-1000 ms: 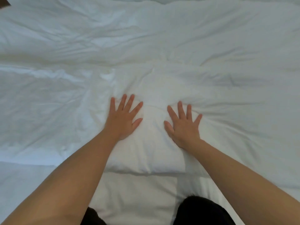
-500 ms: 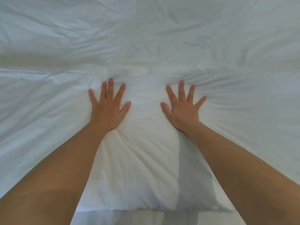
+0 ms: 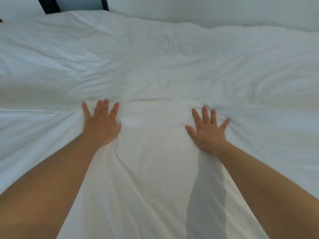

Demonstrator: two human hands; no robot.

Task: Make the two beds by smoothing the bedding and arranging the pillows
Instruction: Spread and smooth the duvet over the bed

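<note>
Bedding (image 3: 164, 57), white and creased, spread over the bed from left to right and filling most of the view; soft folds across the far half, a long ridge running left to right through the middle, tighter wrinkles fanning outward beside both hands. Beyond its far edge, a paler white band (image 3: 224, 12) along the far right; impossible to tell whether pillow, wall or headboard. Pillow (image 3: 151, 178), white with a slightly warmer tone, lying on the bed in the near middle, long side running from the near edge of the view away to the ridge, shallow creases down its length. Grey shadow (image 3: 205, 195) on its right part, just beside the right forearm. Left forearm (image 3: 51, 178), bare, reaching in from the near left corner along the pillow's left edge; right forearm (image 3: 267, 183), bare, reaching in from the near right corner. Left hand (image 3: 101, 125) palm down at the pillow's far left corner, fingers straight and spread, gripping nothing, fingertips at the ridge. Right hand (image 3: 208, 131) palm down at the far right corner, fingers likewise straight and fanned, thumb pointing toward the left hand, holding nothing. Hands well apart, a bare stretch of pillow between them. Two dark bars (image 3: 50, 5) at the far left, behind the bedding, cut off by the top edge
</note>
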